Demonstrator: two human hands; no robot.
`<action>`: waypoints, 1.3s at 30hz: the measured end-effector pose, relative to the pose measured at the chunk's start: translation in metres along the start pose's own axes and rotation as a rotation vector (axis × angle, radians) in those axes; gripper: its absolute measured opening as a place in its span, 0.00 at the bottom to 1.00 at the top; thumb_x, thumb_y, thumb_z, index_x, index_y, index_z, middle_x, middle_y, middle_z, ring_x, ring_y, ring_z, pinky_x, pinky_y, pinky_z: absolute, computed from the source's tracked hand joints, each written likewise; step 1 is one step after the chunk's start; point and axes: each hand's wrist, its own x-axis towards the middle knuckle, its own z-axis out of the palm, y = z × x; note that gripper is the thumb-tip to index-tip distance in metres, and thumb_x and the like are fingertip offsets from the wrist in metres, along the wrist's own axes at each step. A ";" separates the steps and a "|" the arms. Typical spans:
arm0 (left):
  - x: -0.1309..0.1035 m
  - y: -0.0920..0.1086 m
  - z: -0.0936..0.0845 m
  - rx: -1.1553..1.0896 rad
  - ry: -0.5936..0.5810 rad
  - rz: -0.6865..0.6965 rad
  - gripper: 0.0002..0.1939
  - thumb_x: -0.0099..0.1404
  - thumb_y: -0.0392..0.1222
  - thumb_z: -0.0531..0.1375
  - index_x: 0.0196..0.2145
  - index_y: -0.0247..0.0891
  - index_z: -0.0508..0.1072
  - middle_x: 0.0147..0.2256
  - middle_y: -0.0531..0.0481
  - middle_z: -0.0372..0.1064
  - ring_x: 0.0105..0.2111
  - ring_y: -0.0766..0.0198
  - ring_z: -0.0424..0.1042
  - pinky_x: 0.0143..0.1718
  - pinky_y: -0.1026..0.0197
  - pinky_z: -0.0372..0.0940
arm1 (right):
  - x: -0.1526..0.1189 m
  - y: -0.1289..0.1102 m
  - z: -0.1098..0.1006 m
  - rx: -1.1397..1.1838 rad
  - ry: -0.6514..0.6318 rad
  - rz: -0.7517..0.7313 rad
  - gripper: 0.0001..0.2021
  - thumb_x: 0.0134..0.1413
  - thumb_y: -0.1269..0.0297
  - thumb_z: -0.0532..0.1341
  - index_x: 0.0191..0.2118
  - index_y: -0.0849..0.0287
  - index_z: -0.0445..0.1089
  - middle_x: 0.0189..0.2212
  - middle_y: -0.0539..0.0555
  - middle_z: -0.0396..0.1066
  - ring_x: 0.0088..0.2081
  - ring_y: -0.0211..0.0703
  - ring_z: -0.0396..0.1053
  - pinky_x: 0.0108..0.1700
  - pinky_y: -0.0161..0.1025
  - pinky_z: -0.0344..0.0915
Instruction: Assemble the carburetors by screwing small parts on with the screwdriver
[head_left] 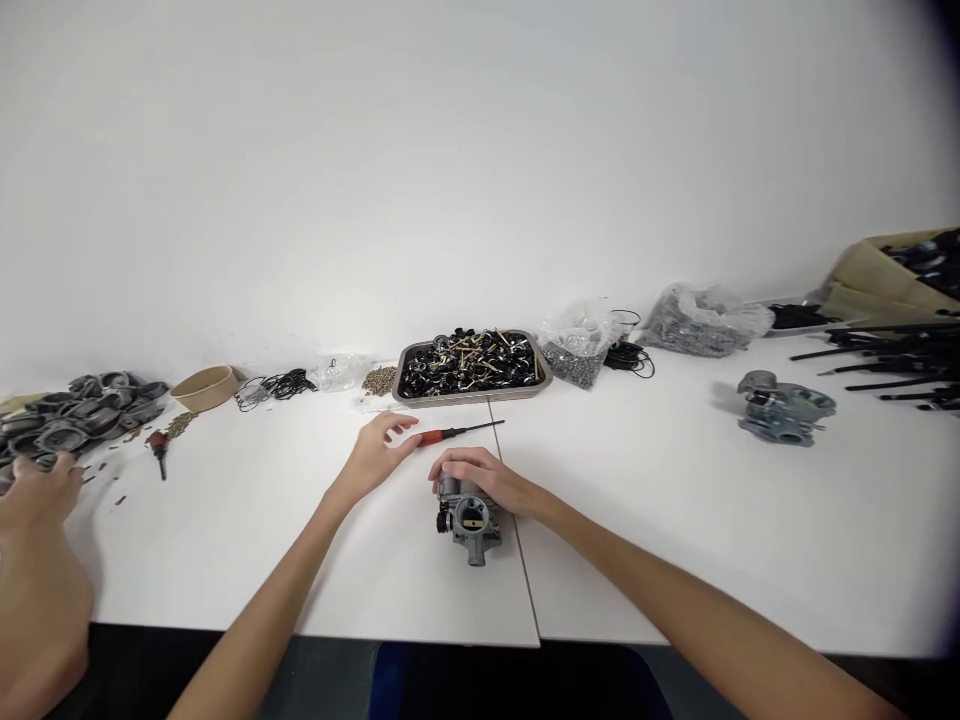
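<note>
A grey metal carburetor [474,530] sits on the white table in front of me, its round bore facing me. My right hand [487,478] lies over its top, with the fingers curled round the far side. To the left, my left hand [379,452] is open, fingers apart and slightly bent. Its thumb tip is at the end of the red handle of a screwdriver [450,433], which lies on the table with its shaft pointing right. Whether the thumb touches the handle I cannot tell.
Behind stands a metal tray [480,400] of small black and brass parts. At right lie another carburetor [787,408], plastic bags [577,345] and black hoses [892,365]. Another person's hand [37,490] reaches to grey metal bowls [82,415] at left, near a second screwdriver [159,450].
</note>
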 end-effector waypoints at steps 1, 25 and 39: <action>0.013 -0.005 0.004 0.052 -0.066 0.034 0.18 0.58 0.48 0.63 0.45 0.39 0.76 0.45 0.41 0.71 0.46 0.51 0.68 0.48 0.49 0.64 | 0.000 0.000 0.000 0.005 0.001 0.008 0.15 0.64 0.55 0.55 0.41 0.61 0.72 0.38 0.55 0.72 0.38 0.42 0.70 0.42 0.37 0.65; 0.053 -0.071 -0.056 -1.228 0.169 -0.271 0.09 0.58 0.40 0.62 0.24 0.34 0.68 0.23 0.50 0.63 0.14 0.73 0.55 0.17 0.66 0.52 | 0.001 0.000 0.000 0.074 -0.008 0.088 0.12 0.64 0.60 0.56 0.41 0.62 0.72 0.37 0.55 0.72 0.38 0.40 0.69 0.41 0.35 0.64; 0.048 -0.143 -0.088 -1.270 0.855 -0.419 0.12 0.56 0.37 0.56 0.21 0.39 0.55 0.16 0.55 0.60 0.10 0.72 0.48 0.13 0.66 0.48 | 0.001 -0.002 0.001 0.004 -0.016 0.086 0.13 0.64 0.58 0.55 0.40 0.60 0.72 0.37 0.55 0.72 0.35 0.40 0.66 0.38 0.36 0.61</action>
